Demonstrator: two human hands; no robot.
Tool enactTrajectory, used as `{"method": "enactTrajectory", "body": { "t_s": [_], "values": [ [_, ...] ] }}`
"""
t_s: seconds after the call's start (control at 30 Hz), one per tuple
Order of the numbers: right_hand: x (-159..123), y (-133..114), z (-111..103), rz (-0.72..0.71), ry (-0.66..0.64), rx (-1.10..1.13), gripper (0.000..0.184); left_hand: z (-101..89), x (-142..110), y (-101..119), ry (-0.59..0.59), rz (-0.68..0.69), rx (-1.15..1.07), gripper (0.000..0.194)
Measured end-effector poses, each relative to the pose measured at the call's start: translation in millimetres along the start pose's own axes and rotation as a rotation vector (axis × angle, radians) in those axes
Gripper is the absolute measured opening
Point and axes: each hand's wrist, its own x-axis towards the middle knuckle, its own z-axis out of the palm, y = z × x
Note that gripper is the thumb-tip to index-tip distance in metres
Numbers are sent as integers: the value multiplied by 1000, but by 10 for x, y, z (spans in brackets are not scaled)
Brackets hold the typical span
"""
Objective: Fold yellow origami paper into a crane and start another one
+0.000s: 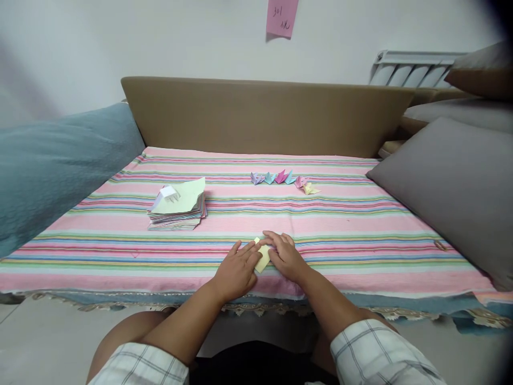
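Note:
A small folded piece of pale yellow paper (pixel 263 260) lies on the striped cloth between my hands, close to the front edge. My left hand (pixel 239 267) rests on its left side with the fingers stretched out and covers part of it. From the other side my right hand (pixel 285 255) reaches over the paper's upper right edge, fingers slightly bent and apart, thumb near the paper. The fingertips of both hands meet near its top corner. Neither hand visibly grips the sheet.
Several small folded paper figures (pixel 281 177) stand in a row farther back. A stack of paper sheets (pixel 176 211) sits at left with a white object (pixel 169 192) on top. A blue cushion (pixel 68 166) lies left, a grey pillow (pixel 452 187) right, a brown backrest (pixel 264 115) behind.

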Motion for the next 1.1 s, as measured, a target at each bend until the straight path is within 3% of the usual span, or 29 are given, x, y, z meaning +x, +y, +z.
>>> {"method": "enactTrajectory", "body": {
  "t_s": [0.2, 0.47, 0.73, 0.97, 1.1],
  "values": [
    [66, -28, 15, 56, -88, -48, 62, 26, -4, -14, -5, -2, -5, 46],
    [98, -80, 28, 86, -177, -196, 62, 48, -27, 8, -13, -10, 20, 54],
    [93, -70, 22, 87, -164, -167, 64, 13, -250, 100, -35, 20, 32, 54],
    [81, -42, 46, 69, -154, -167, 65, -124, -410, 129, -4, 16, -15, 39],
    [89, -37, 54, 79, -159, -165, 66, -210, -397, 38, 97, -1, -121, 27]
  ]
}}
